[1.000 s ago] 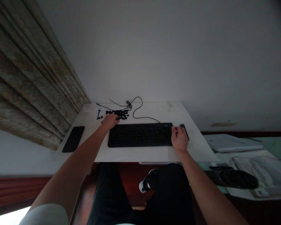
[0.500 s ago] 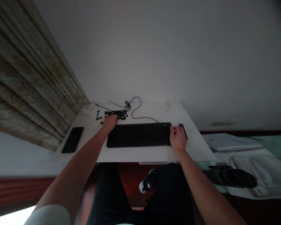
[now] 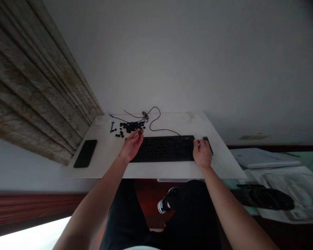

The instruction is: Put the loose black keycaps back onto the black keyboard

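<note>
A black keyboard (image 3: 161, 149) lies flat on the white table, its cable running up from its back edge. My left hand (image 3: 131, 146) is turned partly palm up over the keyboard's left end, with a small black keycap (image 3: 140, 133) pinched at the fingertips. Just beyond it, a heap of loose black keycaps (image 3: 131, 126) is spread on the table, a few lying apart from the rest. At the keyboard's right end, my right hand (image 3: 202, 154) is closed with its fingers curled against the edge, gripping it.
On the left lies a black phone (image 3: 85, 153). A small blue tool (image 3: 112, 127) sits beside the keycaps. Behind them the black cable (image 3: 146, 116) is bundled against the wall. A dark slim object (image 3: 208, 144) lies past my right hand. Curtains (image 3: 52, 93) hang at the left.
My left hand has pulled back from the keycap heap and turned upward, now showing a keycap in its fingers. My right hand stays at the keyboard's right end. The view has shifted slightly.
</note>
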`<state>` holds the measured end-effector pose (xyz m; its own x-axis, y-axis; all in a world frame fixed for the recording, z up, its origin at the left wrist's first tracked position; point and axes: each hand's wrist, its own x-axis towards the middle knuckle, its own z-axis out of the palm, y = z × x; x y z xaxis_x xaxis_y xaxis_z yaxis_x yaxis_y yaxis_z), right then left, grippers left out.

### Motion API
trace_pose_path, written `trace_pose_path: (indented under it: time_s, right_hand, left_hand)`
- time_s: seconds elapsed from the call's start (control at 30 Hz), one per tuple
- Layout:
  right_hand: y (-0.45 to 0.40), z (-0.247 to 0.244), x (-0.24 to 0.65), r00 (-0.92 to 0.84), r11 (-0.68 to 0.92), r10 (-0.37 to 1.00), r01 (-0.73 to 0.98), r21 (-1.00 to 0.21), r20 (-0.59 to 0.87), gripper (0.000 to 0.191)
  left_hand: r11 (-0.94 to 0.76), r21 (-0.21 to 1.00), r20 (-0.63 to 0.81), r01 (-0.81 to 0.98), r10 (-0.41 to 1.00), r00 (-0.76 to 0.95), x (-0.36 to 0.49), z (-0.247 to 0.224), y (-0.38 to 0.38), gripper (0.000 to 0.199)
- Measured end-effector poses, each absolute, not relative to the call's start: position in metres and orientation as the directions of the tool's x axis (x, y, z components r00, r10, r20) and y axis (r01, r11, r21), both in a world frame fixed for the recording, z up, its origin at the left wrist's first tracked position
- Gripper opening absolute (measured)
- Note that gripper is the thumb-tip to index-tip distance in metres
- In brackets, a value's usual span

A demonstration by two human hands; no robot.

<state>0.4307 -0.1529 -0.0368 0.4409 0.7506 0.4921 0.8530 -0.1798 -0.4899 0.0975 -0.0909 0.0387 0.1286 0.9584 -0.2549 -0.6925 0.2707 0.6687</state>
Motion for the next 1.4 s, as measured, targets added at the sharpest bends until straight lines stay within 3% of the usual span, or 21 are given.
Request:
trace_pose_path:
  time_s: [0.47,0.73,1.03,1.13,1.27,1.4]
  right_hand:
    - [-0.154,-0.034,0.43,0.457,-0.158,0.733,0.835,-0.526,0.505,0.049]
    - [-0.155,-0.036,0.429,0.454,-0.14,0.717,0.837,-0.529,0.529,0.043]
    - [-0.168,-0.021,0.403,0.333,0.028,0.719,0.863,-0.505,0.61,0.028]
    - [-0.177,-0.011,0.359,0.274,0.169,0.79,0.763,-0.624,0.549,0.023]
    - [-0.186,0.002,0.297,0.135,0.228,0.938,0.457,-0.86,0.321,0.024]
    - [-0.193,0.013,0.264,-0.003,0.231,0.97,0.299,-0.926,0.242,0.028]
  left_hand:
    - [0.255,0.743,-0.241,-0.618,0.964,0.108,0.106,0.01,-0.133,0.025]
    - [0.252,0.723,-0.241,-0.644,0.965,0.107,0.115,-0.01,-0.158,0.026]
    - [0.287,0.771,-0.26,-0.569,0.957,0.131,0.112,-0.009,-0.173,0.033]
    - [0.302,0.793,-0.243,-0.528,0.953,0.18,0.109,-0.005,-0.177,0.034]
    - [0.308,0.823,-0.221,-0.477,0.948,0.229,0.109,-0.001,-0.179,0.035]
    - [0.275,0.859,-0.162,-0.433,0.946,0.28,0.11,0.002,-0.179,0.033]
